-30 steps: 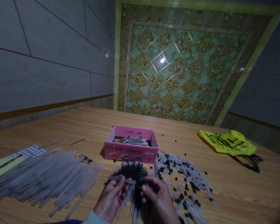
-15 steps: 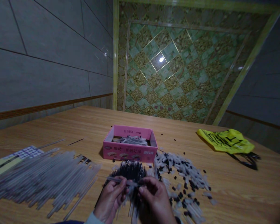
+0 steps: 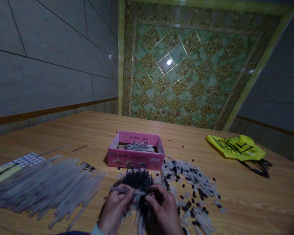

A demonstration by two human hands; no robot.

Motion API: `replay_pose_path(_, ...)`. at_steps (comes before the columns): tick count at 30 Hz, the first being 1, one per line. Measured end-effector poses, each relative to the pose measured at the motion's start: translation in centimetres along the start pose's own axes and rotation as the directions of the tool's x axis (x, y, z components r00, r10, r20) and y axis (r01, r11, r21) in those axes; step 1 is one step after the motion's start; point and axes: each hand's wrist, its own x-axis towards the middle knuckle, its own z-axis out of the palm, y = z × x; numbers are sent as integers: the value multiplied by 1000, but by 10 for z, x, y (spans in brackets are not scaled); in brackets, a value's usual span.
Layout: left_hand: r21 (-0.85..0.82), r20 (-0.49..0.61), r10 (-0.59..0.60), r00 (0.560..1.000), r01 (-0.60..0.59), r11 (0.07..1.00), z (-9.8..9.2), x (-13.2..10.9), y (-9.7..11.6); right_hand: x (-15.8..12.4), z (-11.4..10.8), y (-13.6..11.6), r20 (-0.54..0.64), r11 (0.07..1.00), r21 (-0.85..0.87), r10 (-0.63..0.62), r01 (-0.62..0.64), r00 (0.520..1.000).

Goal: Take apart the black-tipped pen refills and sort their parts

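Note:
Both of my hands meet low in the middle of the view, over a bundle of thin black-ended sticks [image 3: 137, 178]. My left hand [image 3: 117, 207] is closed in a pinch around a thin, greyish translucent tube [image 3: 138, 192] that lies nearly level and sticks out to the left past the fingers. At the tube's right end, the thumb and finger of my right hand [image 3: 163, 205] pinch together. Something small and dark shows at those fingertips, but its kind is too small to tell. Part of the bundle is hidden beneath my hands.
Just beyond my hands stands an open pink box [image 3: 136, 160] holding pale tubes. Many long translucent sticks [image 3: 46, 189] lie at the left. Small clear and black pieces [image 3: 196, 182] are scattered at the right. A yellow bag [image 3: 236, 147] lies farther right on the wooden table [image 3: 83, 130].
The tube has turned slightly and now lies more level between my hands. My fingers have shifted only a little, and both hands keep their pinch.

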Motion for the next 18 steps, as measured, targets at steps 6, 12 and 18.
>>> replay_pose_path(6, 38, 69, 60, 996, -63, 997, 2, -4, 5, -2, 3, 4, 57, 994, -106, 19, -13, 998)
replay_pose_path(12, 43, 39, 76, 996, -78, 996, 3, -4, 7, -2, -1, 4, 78, 956, -280, -68, 87, 995)
replay_pose_path(18, 72, 47, 62, 997, -65, 995, 2, -4, 6, -2, 1, 4, 86, 902, -424, -56, 87, 995)
